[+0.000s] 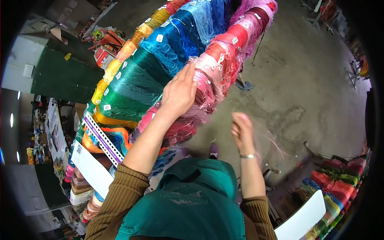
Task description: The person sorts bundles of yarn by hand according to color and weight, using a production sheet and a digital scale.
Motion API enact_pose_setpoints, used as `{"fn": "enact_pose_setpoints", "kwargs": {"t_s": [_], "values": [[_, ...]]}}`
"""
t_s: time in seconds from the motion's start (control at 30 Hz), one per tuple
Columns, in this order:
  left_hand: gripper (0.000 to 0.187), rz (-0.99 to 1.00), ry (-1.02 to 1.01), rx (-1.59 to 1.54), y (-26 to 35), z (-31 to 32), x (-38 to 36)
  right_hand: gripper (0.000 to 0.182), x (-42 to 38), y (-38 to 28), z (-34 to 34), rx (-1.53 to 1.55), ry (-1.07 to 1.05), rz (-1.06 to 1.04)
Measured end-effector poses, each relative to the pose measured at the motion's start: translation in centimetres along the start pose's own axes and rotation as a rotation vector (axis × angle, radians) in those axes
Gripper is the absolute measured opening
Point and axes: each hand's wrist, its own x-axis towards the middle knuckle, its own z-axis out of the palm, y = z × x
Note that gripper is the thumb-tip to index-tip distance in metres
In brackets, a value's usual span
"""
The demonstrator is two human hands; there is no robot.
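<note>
Skeins of pink thread lie under our left hand, fingers together and flat. Our right hand curls above the floor; whether its fingers pinch a strand, we can't tell. Dragging our left palm could snag loose loops.

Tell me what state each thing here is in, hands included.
Left hand: laid flat on the pink thread.
Right hand: raised, fingers curled; blur hides whether it holds anything.
Pink thread: tagged, loose and frizzy in places.
Green thread: stretched mostly smooth, tagged.
Light blue thread: hanging loose.
Punched strip: lying at a slant.
Teal apron: worn.
Concrete floor: stained.
</note>
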Motion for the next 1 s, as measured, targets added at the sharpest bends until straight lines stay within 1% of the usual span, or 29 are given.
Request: {"fn": "enact_pose_setpoints", "kwargs": {"t_s": [0.03,0.1,0.2,0.23,0.3,0.43,0.5,0.53,0.6,0.63,0.7,0.73,0.77,0.83,0.87,0.93,0.97,1.0], "values": [[0.052,0.000,0.000,0.005,0.0,0.1,0.0,0.010,1.4,0.6,3.2,-0.062,-0.058,-0.093],[0.052,-0.010,-0.008,0.007,-0.1,0.1,0.0,0.012,4.2,2.0,7.4,-0.429,-0.036,-0.481],[0.052,-0.026,-0.022,-0.005,0.0,-0.1,0.1,0.014,5.3,1.7,10.9,-0.645,0.027,-0.580],[0.052,-0.025,-0.016,0.005,-0.1,0.0,0.1,0.014,5.8,1.9,11.1,-0.646,0.022,-0.579],[0.052,-0.025,-0.008,0.003,-0.1,0.1,0.1,0.012,6.6,2.5,11.1,-0.731,0.089,-0.689],[0.053,-0.020,0.003,-0.002,-0.1,0.1,0.0,0.010,6.6,2.4,11.3,-0.765,0.079,-0.669],[0.053,-0.022,-0.001,-0.001,-0.1,0.0,0.0,0.003,6.8,2.6,11.0,-0.718,0.107,-0.637],[0.053,-0.023,-0.006,0.000,-0.1,0.0,0.0,0.003,7.1,2.6,10.7,-0.719,0.108,-0.637],[0.052,-0.019,0.003,-0.002,-0.1,0.1,0.0,0.003,7.7,2.6,9.9,-0.565,0.019,-0.546],[0.052,-0.015,0.012,-0.003,-0.1,0.1,0.0,0.003,7.6,2.2,10.0,-0.564,0.018,-0.546],[0.052,-0.016,0.010,0.002,-0.1,0.1,0.0,0.003,7.2,1.5,10.1,-0.416,-0.069,-0.531],[0.052,-0.017,0.008,0.005,-0.1,0.1,0.0,0.004,7.1,1.1,10.0,-0.413,-0.119,-0.524],[0.052,-0.018,0.008,0.005,-0.1,0.1,0.0,0.004,6.9,0.9,10.0,-0.413,-0.119,-0.523],[0.052,-0.015,0.007,0.011,-0.1,0.1,0.0,0.006,6.2,0.1,10.2,-0.246,-0.169,-0.318],[0.052,-0.016,0.007,0.011,-0.1,0.1,0.0,0.006,6.1,0.0,10.3,-0.246,-0.169,-0.317],[0.052,-0.017,0.009,0.013,-0.1,0.1,0.0,0.007,6.0,-0.2,10.2,-0.204,-0.233,-0.242],[0.052,-0.017,0.009,0.012,-0.1,0.1,0.0,0.007,6.1,0.0,10.2,-0.204,-0.233,-0.242],[0.052,-0.017,0.008,0.016,0.0,0.0,0.0,0.008,6.4,0.3,10.2,-0.273,-0.200,-0.319]]}}
